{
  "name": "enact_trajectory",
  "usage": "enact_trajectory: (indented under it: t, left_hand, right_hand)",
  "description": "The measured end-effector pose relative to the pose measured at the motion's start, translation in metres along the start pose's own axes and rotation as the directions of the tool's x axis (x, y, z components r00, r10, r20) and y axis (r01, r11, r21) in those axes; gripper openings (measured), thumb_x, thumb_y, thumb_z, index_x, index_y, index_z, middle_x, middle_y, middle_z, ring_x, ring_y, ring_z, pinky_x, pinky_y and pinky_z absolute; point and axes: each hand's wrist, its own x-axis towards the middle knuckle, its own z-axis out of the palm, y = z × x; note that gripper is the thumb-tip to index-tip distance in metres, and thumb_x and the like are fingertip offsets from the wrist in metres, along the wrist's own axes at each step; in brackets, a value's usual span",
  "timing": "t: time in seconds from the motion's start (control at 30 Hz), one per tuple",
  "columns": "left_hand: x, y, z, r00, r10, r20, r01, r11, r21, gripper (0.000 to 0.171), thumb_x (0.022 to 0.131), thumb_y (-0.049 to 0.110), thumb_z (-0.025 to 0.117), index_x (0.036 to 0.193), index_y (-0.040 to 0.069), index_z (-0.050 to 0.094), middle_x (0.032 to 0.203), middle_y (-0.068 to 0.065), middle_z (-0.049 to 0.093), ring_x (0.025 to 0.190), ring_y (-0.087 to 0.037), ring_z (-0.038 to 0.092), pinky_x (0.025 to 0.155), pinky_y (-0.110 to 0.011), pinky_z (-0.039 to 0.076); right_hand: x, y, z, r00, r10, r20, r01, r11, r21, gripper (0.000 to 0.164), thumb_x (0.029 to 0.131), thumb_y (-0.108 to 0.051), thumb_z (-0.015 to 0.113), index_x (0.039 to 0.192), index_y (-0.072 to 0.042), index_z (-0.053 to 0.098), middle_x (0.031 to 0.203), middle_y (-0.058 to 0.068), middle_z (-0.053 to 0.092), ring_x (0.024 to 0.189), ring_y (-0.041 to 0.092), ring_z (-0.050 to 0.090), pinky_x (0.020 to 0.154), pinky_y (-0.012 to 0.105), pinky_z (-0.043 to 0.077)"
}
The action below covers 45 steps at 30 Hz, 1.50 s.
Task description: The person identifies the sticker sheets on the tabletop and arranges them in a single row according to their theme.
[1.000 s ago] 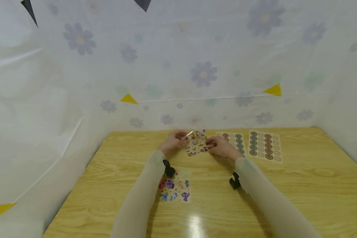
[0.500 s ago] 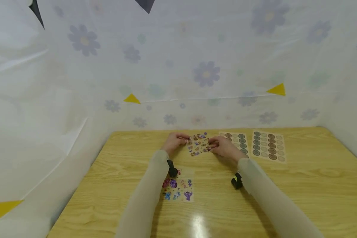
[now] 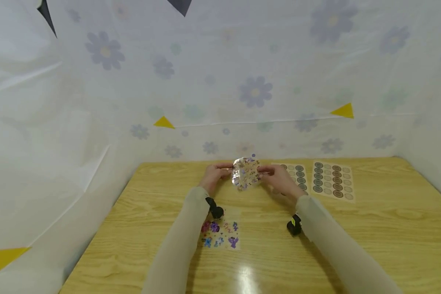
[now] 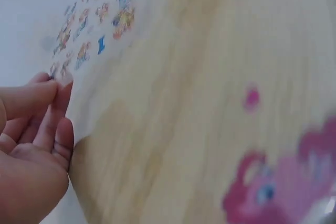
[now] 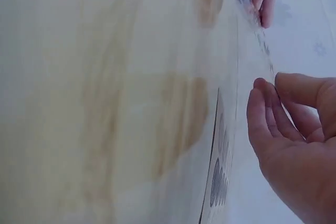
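Note:
Between my two hands, above the far part of the table, hangs a clear sticker sheet [image 3: 247, 173] printed with small colourful figures. My left hand [image 3: 214, 176] pinches its left edge between thumb and fingers; the left wrist view shows the sheet [image 4: 100, 22] running up and away from that pinch. With thumb and fingertips my right hand [image 3: 279, 178] pinches the right edge, and in the right wrist view the sheet appears nearly edge-on. Glare covers its left side in the head view. A second sticker sheet [image 3: 226, 234] with pony figures lies nearer, partly hidden by the left forearm and wrist camera.
Two sheets of round stickers lie at the back right: one sheet [image 3: 297, 176] partly behind my right hand, another sheet [image 3: 333, 180] beside it. The wooden table [image 3: 371, 228] ends at a flowered white cloth [image 3: 206, 102] at the back.
The sheet in my hands has tilted so that glare now spreads over its left side. Both hands keep their pinch and have shifted only slightly. The view has turned a little.

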Motion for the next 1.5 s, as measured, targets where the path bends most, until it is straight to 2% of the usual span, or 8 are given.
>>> enact_trajectory:
  t: [0.2,0.4,0.6,0.73,0.97,1.1,1.27,1.5]
  left_hand:
    - [-0.004,0.007,0.003,0.999,-0.027,-0.039,0.026,0.999,-0.042,0.030,0.089,-0.003,0.066,0.118,0.003,0.072,0.121,-0.009,0.067,0.080,-0.013,0.061,0.077,-0.035,0.044]
    - [-0.018,0.015,0.000,1.000,-0.001,-0.006,0.001,0.999,-0.036,0.030,0.092,-0.003,0.062,0.121,0.000,0.069,0.124,-0.011,0.065,0.082,-0.013,0.064,0.090,-0.045,0.045]
    - [-0.030,0.018,0.000,0.999,0.037,-0.001,-0.037,0.998,-0.052,0.031,0.094,-0.002,0.061,0.124,-0.003,0.066,0.125,-0.011,0.064,0.081,-0.013,0.064,0.095,-0.051,0.041]
    - [-0.038,0.019,0.002,0.999,0.050,-0.004,-0.051,0.996,-0.072,0.030,0.094,0.000,0.062,0.123,-0.003,0.067,0.125,-0.009,0.064,0.082,-0.013,0.063,0.094,-0.052,0.041]
    - [-0.051,0.021,0.005,0.998,0.056,0.020,-0.054,0.993,-0.106,0.032,0.095,0.002,0.062,0.126,-0.003,0.064,0.126,-0.008,0.063,0.086,-0.014,0.062,0.094,-0.051,0.039]
    - [-0.055,0.023,0.007,0.997,0.060,0.043,-0.056,0.995,-0.088,0.030,0.095,0.004,0.063,0.124,-0.001,0.066,0.127,-0.006,0.063,0.092,-0.016,0.061,0.097,-0.055,0.038]
    - [-0.061,0.024,0.006,0.995,0.056,0.088,-0.052,0.998,-0.043,0.027,0.095,0.006,0.064,0.120,0.004,0.070,0.128,-0.004,0.062,0.099,-0.020,0.061,0.100,-0.058,0.036]
    - [-0.071,0.027,0.002,0.985,0.062,0.163,-0.068,0.997,0.034,0.024,0.090,0.013,0.071,0.114,0.011,0.073,0.120,-0.004,0.067,0.101,-0.024,0.062,0.102,-0.054,0.038]
  right_hand:
    - [-0.011,-0.007,0.003,0.999,-0.021,-0.048,0.024,0.998,0.061,0.036,0.098,-0.008,0.060,0.133,-0.002,0.058,0.131,0.017,0.058,0.107,0.030,0.061,0.080,0.038,0.054]
    - [-0.025,-0.010,0.005,0.997,-0.025,-0.072,0.032,0.995,0.098,0.038,0.098,-0.006,0.058,0.135,-0.001,0.057,0.132,0.019,0.058,0.101,0.029,0.066,0.067,0.034,0.051]
    - [-0.040,-0.017,0.010,0.995,-0.053,-0.090,0.066,0.986,0.150,0.039,0.097,-0.003,0.057,0.135,0.002,0.056,0.136,0.021,0.055,0.102,0.034,0.066,0.091,0.050,0.050]
    - [-0.050,-0.022,0.011,0.994,-0.007,-0.112,0.027,0.984,0.174,0.040,0.097,-0.008,0.059,0.137,-0.001,0.056,0.132,0.019,0.059,0.102,0.035,0.065,0.095,0.050,0.047]
    - [-0.063,-0.027,0.008,0.993,-0.012,-0.117,0.035,0.979,0.199,0.041,0.098,-0.013,0.061,0.137,-0.004,0.056,0.127,0.017,0.063,0.102,0.036,0.066,0.097,0.050,0.046]
    - [-0.072,-0.030,0.005,0.997,-0.007,-0.083,0.029,0.960,0.278,0.042,0.098,-0.013,0.061,0.138,-0.003,0.054,0.127,0.017,0.062,0.107,0.039,0.063,0.099,0.051,0.044]
    - [-0.084,-0.031,0.001,0.997,-0.013,-0.070,0.032,0.958,0.285,0.044,0.097,-0.016,0.063,0.138,-0.003,0.054,0.131,0.018,0.060,0.106,0.040,0.063,0.097,0.047,0.047]
    - [-0.097,-0.030,-0.002,0.999,-0.002,-0.054,0.017,0.960,0.281,0.048,0.092,-0.016,0.070,0.136,-0.002,0.056,0.136,0.016,0.057,0.103,0.027,0.068,0.094,0.040,0.050]
